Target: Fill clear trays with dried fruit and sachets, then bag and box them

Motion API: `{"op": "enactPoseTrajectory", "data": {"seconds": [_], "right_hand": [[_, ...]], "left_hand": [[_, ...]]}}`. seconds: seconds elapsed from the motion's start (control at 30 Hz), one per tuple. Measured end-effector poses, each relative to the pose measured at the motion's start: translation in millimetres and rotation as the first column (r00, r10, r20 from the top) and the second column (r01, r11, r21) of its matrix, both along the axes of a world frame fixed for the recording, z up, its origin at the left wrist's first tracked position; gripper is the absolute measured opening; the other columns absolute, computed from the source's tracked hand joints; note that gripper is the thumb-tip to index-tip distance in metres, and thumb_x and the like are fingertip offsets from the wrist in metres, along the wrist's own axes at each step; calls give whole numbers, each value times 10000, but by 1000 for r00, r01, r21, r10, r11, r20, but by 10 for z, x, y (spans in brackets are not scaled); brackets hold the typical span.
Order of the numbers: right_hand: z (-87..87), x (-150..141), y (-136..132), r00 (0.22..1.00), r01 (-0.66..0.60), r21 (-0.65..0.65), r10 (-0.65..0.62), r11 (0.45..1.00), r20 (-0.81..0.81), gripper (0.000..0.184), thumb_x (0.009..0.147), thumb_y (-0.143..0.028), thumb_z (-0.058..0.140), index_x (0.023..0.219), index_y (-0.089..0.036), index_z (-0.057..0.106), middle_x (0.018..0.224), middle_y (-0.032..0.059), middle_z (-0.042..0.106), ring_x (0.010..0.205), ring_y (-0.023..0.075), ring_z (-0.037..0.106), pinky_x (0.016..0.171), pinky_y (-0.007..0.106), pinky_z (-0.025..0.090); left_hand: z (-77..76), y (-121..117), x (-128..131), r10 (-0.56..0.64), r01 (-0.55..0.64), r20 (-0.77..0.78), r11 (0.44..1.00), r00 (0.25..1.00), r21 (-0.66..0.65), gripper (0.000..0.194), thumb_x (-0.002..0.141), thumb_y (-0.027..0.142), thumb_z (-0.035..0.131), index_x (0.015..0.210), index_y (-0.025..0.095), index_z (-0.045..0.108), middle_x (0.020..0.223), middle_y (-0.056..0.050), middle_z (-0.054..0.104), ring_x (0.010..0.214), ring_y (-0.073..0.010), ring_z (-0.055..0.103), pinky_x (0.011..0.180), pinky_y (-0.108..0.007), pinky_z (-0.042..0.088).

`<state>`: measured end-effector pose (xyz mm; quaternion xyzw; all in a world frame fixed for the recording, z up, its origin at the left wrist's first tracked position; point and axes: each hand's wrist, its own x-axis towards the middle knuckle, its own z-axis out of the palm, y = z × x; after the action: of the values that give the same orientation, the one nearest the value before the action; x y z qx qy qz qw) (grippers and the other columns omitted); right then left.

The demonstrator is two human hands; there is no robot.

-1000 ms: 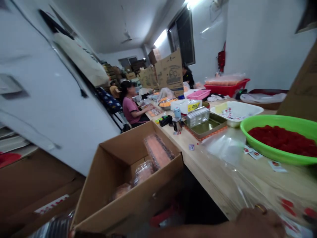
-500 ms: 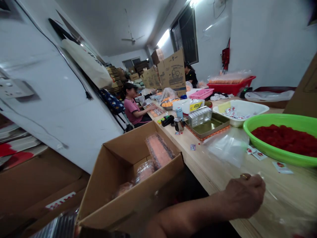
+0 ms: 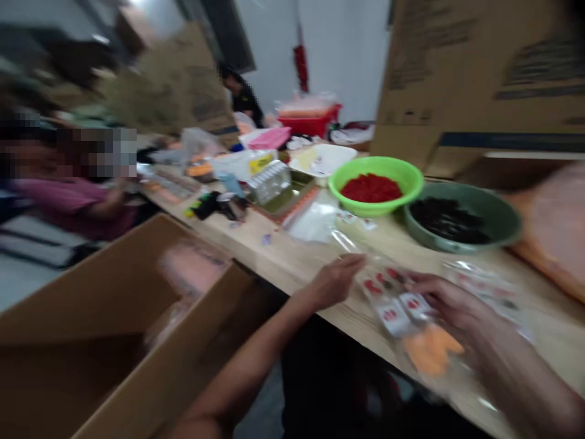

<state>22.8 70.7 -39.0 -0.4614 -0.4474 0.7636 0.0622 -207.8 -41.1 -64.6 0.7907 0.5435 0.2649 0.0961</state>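
My left hand (image 3: 336, 281) reaches over the table, its fingers pinched together on the edge of what looks like a clear plastic bag (image 3: 345, 241). My right hand (image 3: 450, 297) grips a clear plastic pack (image 3: 397, 322) from its right side. Inside that pack are red and dark pieces, white sachets with red print and orange pieces. The pack is tilted over the table's front edge, just right of my left hand. A second clear pack (image 3: 484, 283) lies behind my right wrist. Motion blur hides the fine detail of the fingers.
An open cardboard box (image 3: 114, 372) stands at the left with wrapped orange packs inside. On the table (image 3: 292, 268) are a lime-green basin (image 3: 336, 186) of red pieces, a dark green basin (image 3: 515, 222) of dark pieces and a tin tray (image 3: 299, 189). A co-worker in pink (image 3: 68, 198) sits at the far left.
The view has swung right and down. My right hand and the pack it holds have come into sight, along with the dark green basin. My left hand's fingers remain pinched.
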Motion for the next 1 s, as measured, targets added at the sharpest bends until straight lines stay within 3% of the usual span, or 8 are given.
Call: {"op": "enactPoseTrajectory", "data": {"seconds": [0.07,0.17,0.33,0.53,0.67,0.77,0.9,1.0], "right_hand": [[-20,215,-33,992,124,-68,-124,990,4,519,642,-167,747,1156,-223,709,982,72,755,709,198,691,595,270,559],[-104,236,20,977,192,-147,-203,970,-63,560,631,-113,735,1179,-222,713,1027,68,762,686,179,676,556,251,528],[-164,131,73,972,203,-126,-216,971,-95,554,633,-78,719,1171,-207,711,1050,69,759,689,157,676,542,217,502],[-156,124,13,978,111,-176,-138,978,-154,524,657,-112,720,1174,-196,704,1059,52,752,714,146,680,585,217,514],[-241,132,40,964,199,-154,-222,968,-146,599,654,-99,712,1241,-215,682,991,36,754,674,134,658,581,222,502],[-206,99,40,956,230,-101,-244,968,-162,661,632,-70,694,1273,-230,676,942,37,753,642,141,642,561,231,492],[-82,13,9,959,255,-27,-257,967,-120,622,599,-61,691,1201,-211,725,890,46,754,654,172,650,554,251,500],[-77,-61,5,954,292,50,-286,955,-93,593,578,-70,697,1154,-203,747,883,43,758,651,172,647,551,251,499]], "left_hand": [[-42,49,-19,-14,16,-48,999,999,47,572,904,15,395,1458,133,476,1483,-168,538,1415,-230,490,1142,-428,494],[-48,68,-9,-32,49,-164,994,986,102,585,918,-13,344,1478,127,437,1507,-159,511,1444,-229,451,1161,-433,477],[-18,27,48,-30,82,-248,976,968,200,726,861,-79,320,1558,126,318,1533,-168,474,1489,-242,381,1170,-426,469],[-5,22,42,-79,125,-256,978,963,166,817,829,-103,312,1604,119,180,1559,-191,432,1522,-245,315,1184,-441,449],[-11,-19,30,-122,174,-278,970,953,170,851,831,-122,251,1625,141,92,1576,-189,406,1543,-252,260,1178,-463,455],[-71,-61,72,-45,109,-264,966,963,236,819,859,-110,272,1626,128,115,1551,-196,442,1529,-258,297,1171,-447,468],[-213,-112,179,130,-53,-221,945,967,324,800,879,-89,308,1629,127,132,1542,-205,457,1506,-273,347,1149,-426,492],[-325,-133,252,190,-109,-210,932,959,345,786,890,-81,335,1625,120,143,1527,-213,472,1501,-284,354,1136,-425,502]]}}
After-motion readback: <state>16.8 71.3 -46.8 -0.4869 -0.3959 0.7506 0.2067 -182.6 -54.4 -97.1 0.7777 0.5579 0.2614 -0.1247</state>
